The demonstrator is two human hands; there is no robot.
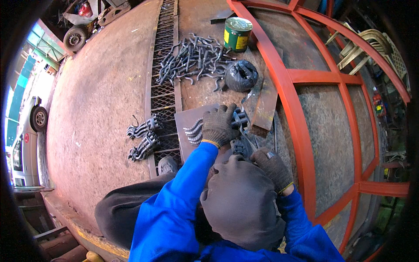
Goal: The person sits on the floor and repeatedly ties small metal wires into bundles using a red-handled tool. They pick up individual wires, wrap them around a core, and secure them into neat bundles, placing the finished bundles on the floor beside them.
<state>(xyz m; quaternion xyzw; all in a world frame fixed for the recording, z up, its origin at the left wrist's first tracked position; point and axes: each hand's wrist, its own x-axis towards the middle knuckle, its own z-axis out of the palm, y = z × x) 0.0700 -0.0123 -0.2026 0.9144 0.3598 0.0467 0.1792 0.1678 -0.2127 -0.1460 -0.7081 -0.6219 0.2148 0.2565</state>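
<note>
Left hand [218, 125], gloved, lies fingers curled and pressed down on a dark scrolled metal piece [239, 120] at the right edge of a flat steel plate [187, 120] on the rusty ground. Right hand [273, 166], gloved, is closed around a thin tool handle [249, 144] just below that piece (tool type cannot be told). More curved pieces [194, 131] sit on the plate's centre. A loose heap of scrolls [192, 59] lies farther off, beside a black bag [241, 75] and green tin [237, 34]. An orange steel frame [297, 113] runs along the right.

The rusty-brown floor [100, 100] bears scattered metal hooks [192, 59], a paint tin [237, 35] and a black bag [241, 75].
</note>
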